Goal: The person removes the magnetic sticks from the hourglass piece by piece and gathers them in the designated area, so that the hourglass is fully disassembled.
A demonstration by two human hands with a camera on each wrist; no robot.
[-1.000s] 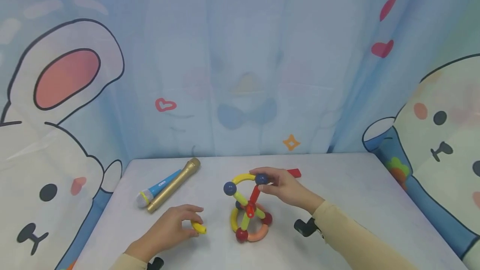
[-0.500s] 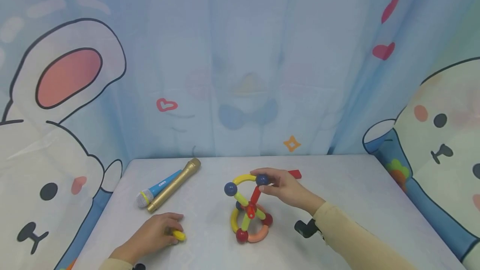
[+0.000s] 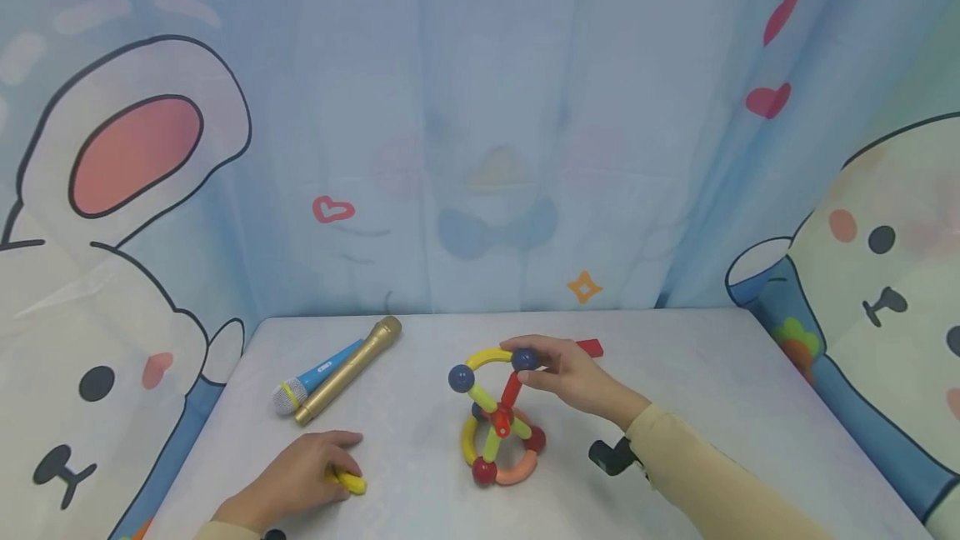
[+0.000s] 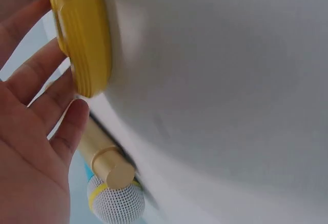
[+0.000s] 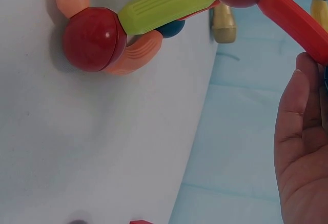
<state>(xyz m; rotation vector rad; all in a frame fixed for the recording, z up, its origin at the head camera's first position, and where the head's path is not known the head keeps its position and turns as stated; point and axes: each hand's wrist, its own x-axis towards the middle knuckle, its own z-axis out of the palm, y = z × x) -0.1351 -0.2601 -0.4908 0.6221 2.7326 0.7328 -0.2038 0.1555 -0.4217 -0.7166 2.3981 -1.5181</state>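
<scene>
Ball-and-rod structure (image 3: 502, 418), standing on white table (image 3: 675, 382). Right hand (image 3: 567, 375): pinching upper blue ball (image 3: 524, 359). Left hand (image 3: 303, 469): pinching yellow piece (image 3: 352, 483), well apart. Possible fault: joints parting, should right hand tug sideways.

There were two hands (image 3: 300, 475) (image 3: 573, 377), two microphones (image 3: 318, 376) (image 3: 347, 373), one toy frame (image 3: 502, 418) with six balls (image 3: 461, 378), two separate pieces (image 3: 352, 483) (image 3: 591, 347) and one table (image 3: 690, 390).

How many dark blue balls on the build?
3: upper-left ball, upper-right ball gripped by the right hand, lower rear ball, partly hidden. Others could be hidden.
</scene>
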